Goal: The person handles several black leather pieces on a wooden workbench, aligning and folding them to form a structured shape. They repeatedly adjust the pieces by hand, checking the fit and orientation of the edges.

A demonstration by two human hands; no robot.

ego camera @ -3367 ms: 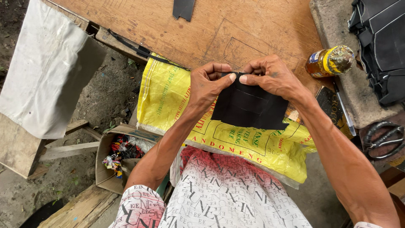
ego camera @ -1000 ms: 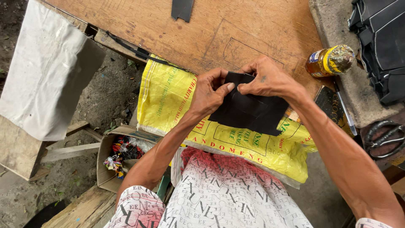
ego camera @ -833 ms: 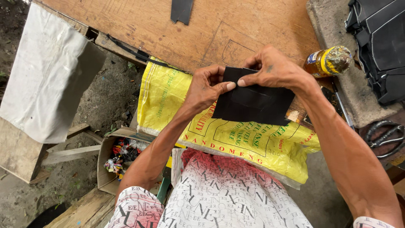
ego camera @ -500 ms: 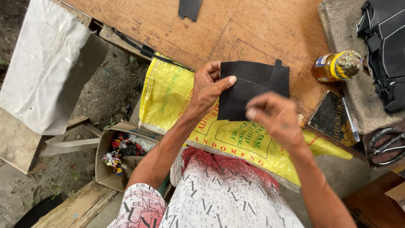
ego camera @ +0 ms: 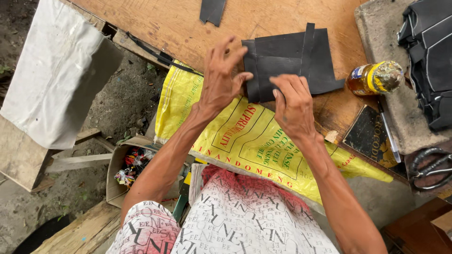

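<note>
While both hands press at its near edge, the work lies flat on the board; seen from the head camera, the only view:

Risk of shifting: the black sheet piece is pinned only along its near-left corner, so I judge that a push from either hand could slide it or skew its folded strips across the wooden board.

Risk of a fold opening: the narrow upright strip on the piece, just beyond the right hand, looks loosely laid, and could spring up if the pressure is uneven.

Risk of a spill: the small yellow-capped bottle lies on its side off to the right of the right hand, near the piece's right corner; a sweep of that arm could roll it.

Left hand: fingers spread and mostly open, thumb reaching right to touch the piece's left edge; it grips nothing, only presses.

Right hand: fingers curled loosely downward, fingertips resting on the near edge of the piece; no closed grasp shows, though the fingertips are partly hidden.

Under the wrists: a yellow woven sack lies draped over the board's edge, nearer the body than both hands.

Far right of the right hand: scissors and a pen, well apart from the piece.

Beyond the left hand: a smaller black offcut.
</note>
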